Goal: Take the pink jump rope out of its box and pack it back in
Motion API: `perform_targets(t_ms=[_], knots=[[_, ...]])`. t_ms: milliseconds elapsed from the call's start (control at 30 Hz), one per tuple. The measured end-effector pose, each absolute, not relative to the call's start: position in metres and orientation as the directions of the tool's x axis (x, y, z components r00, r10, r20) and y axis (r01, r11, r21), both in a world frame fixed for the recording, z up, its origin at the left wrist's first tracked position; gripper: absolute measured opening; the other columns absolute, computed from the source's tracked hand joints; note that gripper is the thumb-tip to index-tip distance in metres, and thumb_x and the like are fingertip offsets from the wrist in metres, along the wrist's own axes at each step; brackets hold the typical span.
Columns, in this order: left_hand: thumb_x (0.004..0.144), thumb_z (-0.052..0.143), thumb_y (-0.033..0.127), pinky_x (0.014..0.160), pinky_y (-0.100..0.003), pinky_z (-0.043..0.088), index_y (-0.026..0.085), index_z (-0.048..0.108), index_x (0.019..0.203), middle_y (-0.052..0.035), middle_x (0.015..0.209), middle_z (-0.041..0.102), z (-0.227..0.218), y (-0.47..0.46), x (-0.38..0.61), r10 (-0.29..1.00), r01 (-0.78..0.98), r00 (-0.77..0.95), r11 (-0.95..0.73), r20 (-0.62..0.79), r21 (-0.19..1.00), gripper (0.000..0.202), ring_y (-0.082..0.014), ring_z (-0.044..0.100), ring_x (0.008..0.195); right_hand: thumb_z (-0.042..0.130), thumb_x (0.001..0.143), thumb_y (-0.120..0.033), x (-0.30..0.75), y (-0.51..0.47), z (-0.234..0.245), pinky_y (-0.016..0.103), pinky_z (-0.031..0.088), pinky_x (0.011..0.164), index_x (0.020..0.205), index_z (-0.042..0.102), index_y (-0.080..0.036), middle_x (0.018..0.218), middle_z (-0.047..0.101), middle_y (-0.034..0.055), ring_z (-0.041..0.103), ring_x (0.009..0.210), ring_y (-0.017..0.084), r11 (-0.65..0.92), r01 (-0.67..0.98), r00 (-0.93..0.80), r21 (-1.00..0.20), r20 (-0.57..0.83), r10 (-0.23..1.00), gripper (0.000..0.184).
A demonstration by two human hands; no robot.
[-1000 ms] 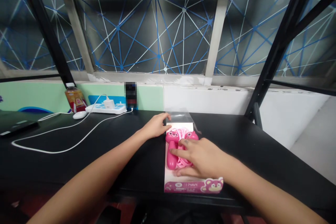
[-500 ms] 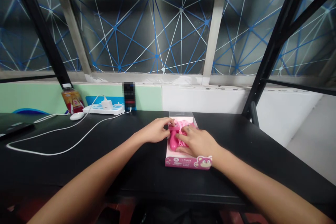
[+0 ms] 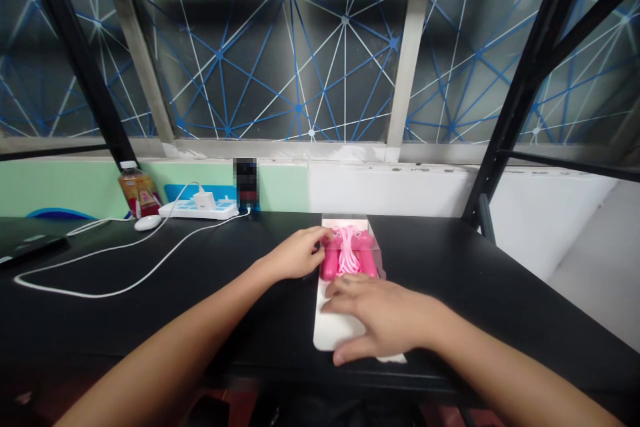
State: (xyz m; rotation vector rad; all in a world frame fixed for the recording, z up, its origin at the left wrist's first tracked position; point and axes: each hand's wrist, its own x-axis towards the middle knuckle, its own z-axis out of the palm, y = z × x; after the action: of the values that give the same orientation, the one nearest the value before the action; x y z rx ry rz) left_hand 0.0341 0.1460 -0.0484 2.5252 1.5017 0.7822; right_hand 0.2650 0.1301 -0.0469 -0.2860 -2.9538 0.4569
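A skipping rope with two pink handles (image 3: 367, 260) and a bundled light-pink cord (image 3: 349, 250) lies in a narrow box (image 3: 345, 221) on the black desk. Part of a clear plastic cover shows over its right side. My left hand (image 3: 300, 253) grips the box's left edge by the far end of one handle, fingers curled over the rim and thumb outside. Over the near end, my right hand (image 3: 385, 313) is spread palm down, fingers apart, on the white flap (image 3: 333, 330). It hides part of that flap and the handles' near ends.
At the back left stand a drink bottle (image 3: 137, 190) and a white power strip (image 3: 215, 212) with a charger (image 3: 204, 199). A white mouse (image 3: 147, 222) and a looping white cable (image 3: 90, 294) lie on the desk (image 3: 240, 327). Black frame posts (image 3: 495, 127) rise at both sides.
My right hand has come off the rope toward me. The printed bear panel no longer shows; a white flap lies flat there. My left hand has stayed at the box's left edge.
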Motion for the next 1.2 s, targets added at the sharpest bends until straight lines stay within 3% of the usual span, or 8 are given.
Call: perform_targets(t_ms=[233,400,467,533,633,833,1067,1200], knots=[[0.079,0.046,0.006,0.071,-0.026,0.046,0.021,0.058,0.095,-0.0006,0.096,0.065,-0.047,0.139,0.040,0.825,0.768,0.406,-0.541,0.394,0.342,0.025,-0.0144,0.060,0.079,0.049,0.091,-0.060,0.267,0.138,-0.053,0.049,0.032,0.110,0.143,0.045,-0.017,0.147,0.043,0.0176,0.041,0.134,0.035,0.898,0.356,-0.923,-0.257,0.054,0.381,0.068],[0.079,0.051,0.010,0.079,-0.028,0.046,0.021,0.058,0.091,-0.0015,0.106,0.065,-0.045,0.141,0.035,0.824,0.773,0.396,-0.538,0.405,0.338,0.018,-0.0160,0.060,0.087,0.062,0.085,-0.042,0.285,0.145,-0.035,0.038,0.044,0.101,0.140,0.049,-0.025,0.136,0.056,0.0083,0.056,0.119,0.027,0.907,0.268,-0.951,-0.324,0.062,0.303,0.058],[0.084,0.052,0.016,0.084,-0.029,0.046,0.021,0.059,0.094,-0.0027,0.111,0.065,-0.043,0.141,0.031,0.824,0.752,0.417,-0.550,0.382,0.365,0.013,-0.0172,0.060,0.094,0.055,0.089,-0.030,0.290,0.156,-0.030,0.036,0.046,0.096,0.130,0.057,-0.029,0.123,0.065,0.0037,0.061,0.108,0.023,0.899,0.314,-0.920,-0.305,0.137,0.368,0.041],[0.093,0.046,0.028,0.091,-0.031,0.044,0.022,0.061,0.100,-0.0034,0.116,0.064,-0.040,0.141,0.029,0.839,0.735,0.421,-0.538,0.344,0.412,0.017,-0.0184,0.059,0.103,0.055,0.089,-0.029,0.293,0.169,-0.031,0.040,0.044,0.098,0.125,0.061,-0.027,0.121,0.064,0.0058,0.057,0.113,0.025,0.880,0.400,-0.842,-0.256,0.277,0.463,0.036],[0.100,0.033,0.039,0.098,-0.034,0.041,0.022,0.061,0.105,-0.0038,0.120,0.063,-0.036,0.140,0.029,0.870,0.736,0.397,-0.492,0.291,0.466,0.033,-0.0196,0.056,0.111,0.065,0.084,-0.040,0.295,0.184,-0.041,0.045,0.040,0.104,0.132,0.054,-0.025,0.133,0.052,0.0106,0.047,0.123,0.029,0.839,0.482,-0.754,-0.251,0.369,0.543,0.051],[0.077,0.068,0.048,0.089,-0.034,0.046,0.021,0.058,0.109,-0.0088,0.123,0.058,-0.033,0.132,0.032,0.865,0.759,0.437,-0.501,0.245,0.415,0.043,-0.0230,0.058,0.102,0.065,0.081,-0.053,0.299,0.191,-0.054,0.048,0.035,0.109,0.143,0.041,-0.025,0.146,0.037,0.0119,0.035,0.134,0.031,0.795,0.512,-0.765,-0.326,0.248,0.595,0.072],[0.068,0.078,0.043,0.091,-0.034,0.045,0.022,0.055,0.110,-0.0071,0.127,0.056,-0.034,0.130,0.032,0.849,0.746,0.477,-0.528,0.228,0.405,0.052,-0.0245,0.057,0.108,0.064,0.084,-0.044,0.298,0.199,-0.056,0.045,0.039,0.106,0.131,0.053,-0.023,0.134,0.048,0.0105,0.046,0.123,0.028,0.772,0.536,-0.715,-0.341,0.303,0.630,0.053],[0.072,0.075,0.034,0.096,-0.035,0.043,0.023,0.054,0.109,-0.0059,0.132,0.054,-0.037,0.133,0.032,0.833,0.746,0.489,-0.553,0.259,0.372,0.043,-0.0246,0.054,0.115,0.054,0.091,-0.042,0.296,0.200,-0.057,0.045,0.041,0.103,0.128,0.054,-0.023,0.125,0.053,0.0109,0.050,0.117,0.026,0.772,0.538,-0.684,-0.340,0.358,0.635,0.042]])
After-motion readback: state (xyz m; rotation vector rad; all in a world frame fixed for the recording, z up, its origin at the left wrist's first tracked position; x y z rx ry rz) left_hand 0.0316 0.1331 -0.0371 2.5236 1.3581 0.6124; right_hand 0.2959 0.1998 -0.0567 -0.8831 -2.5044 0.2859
